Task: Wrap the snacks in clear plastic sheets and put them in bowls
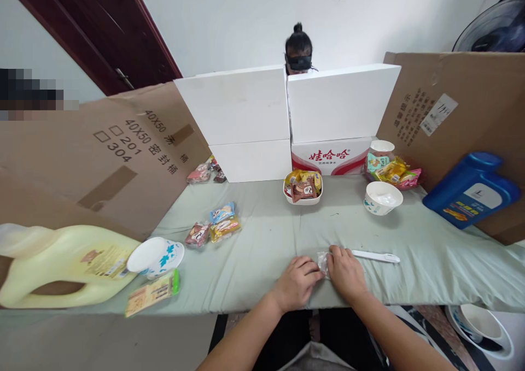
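A small crumpled piece of clear plastic wrapping (323, 263) lies between my hands near the front of the cloth-covered table. My left hand (298, 282) has its fingers curled and pinches the plastic's left side. On the other side, my right hand (346, 272) closes over its right end, with the fingertips bent down to the cloth. A white plastic utensil (376, 256) lies flat just right of my right hand; the hand hides its left end. Farther back is a white bowl (302, 198) filled with wrapped snacks.
A paper bowl (383, 198) with clear plastic inside stands right, before a snack basket (394, 173). Wrapped snacks (225, 226), a tipped paper cup (153, 257) and a yellow jug (69, 267) lie left. A blue bottle (471, 190) leans right. White boxes (250, 109) wall the back; a person sits behind.
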The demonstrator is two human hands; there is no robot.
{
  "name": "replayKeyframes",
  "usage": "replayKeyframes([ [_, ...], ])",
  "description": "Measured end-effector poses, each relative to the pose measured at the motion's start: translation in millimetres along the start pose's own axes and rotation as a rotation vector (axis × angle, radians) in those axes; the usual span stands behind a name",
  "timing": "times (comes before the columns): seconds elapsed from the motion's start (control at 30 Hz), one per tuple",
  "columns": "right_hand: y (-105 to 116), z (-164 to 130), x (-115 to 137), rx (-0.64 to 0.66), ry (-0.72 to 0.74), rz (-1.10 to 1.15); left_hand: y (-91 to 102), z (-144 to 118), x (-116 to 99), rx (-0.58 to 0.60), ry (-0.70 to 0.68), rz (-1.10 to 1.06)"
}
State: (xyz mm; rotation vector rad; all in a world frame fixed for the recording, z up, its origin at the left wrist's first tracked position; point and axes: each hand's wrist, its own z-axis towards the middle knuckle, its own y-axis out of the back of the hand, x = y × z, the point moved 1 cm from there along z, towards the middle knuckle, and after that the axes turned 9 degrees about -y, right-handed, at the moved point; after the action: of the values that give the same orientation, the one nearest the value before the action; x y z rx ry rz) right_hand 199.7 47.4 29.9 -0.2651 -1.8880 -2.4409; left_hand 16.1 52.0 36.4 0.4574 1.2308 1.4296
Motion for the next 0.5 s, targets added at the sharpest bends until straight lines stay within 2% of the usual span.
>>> replayKeyframes([
  [0.1,7.6,-0.8,-6.5,-0.152,0.012,0.047,0.8,1.0,-0.7,0.006,0.006,0.006],
  [0.2,8.6,-9.2,-10.0,-0.261,0.208,0.147,0.8,1.4,-0.9,0.01,0.015,0.005],
  [0.27,2.4,-16.7,-9.7,-0.21,0.389,0.145,0.2,0.9,-0.9,-0.005,0.021,-0.005],
  [0.33,-7.6,-22.8,-8.9,-0.122,0.498,0.092,-0.6,-0.3,-1.0,-0.043,0.02,-0.027],
  [0.5,-26.5,-26.2,-8.8,0.008,0.497,0.02,-2.8,-4.1,-1.4,-0.129,0.038,-0.05],
])
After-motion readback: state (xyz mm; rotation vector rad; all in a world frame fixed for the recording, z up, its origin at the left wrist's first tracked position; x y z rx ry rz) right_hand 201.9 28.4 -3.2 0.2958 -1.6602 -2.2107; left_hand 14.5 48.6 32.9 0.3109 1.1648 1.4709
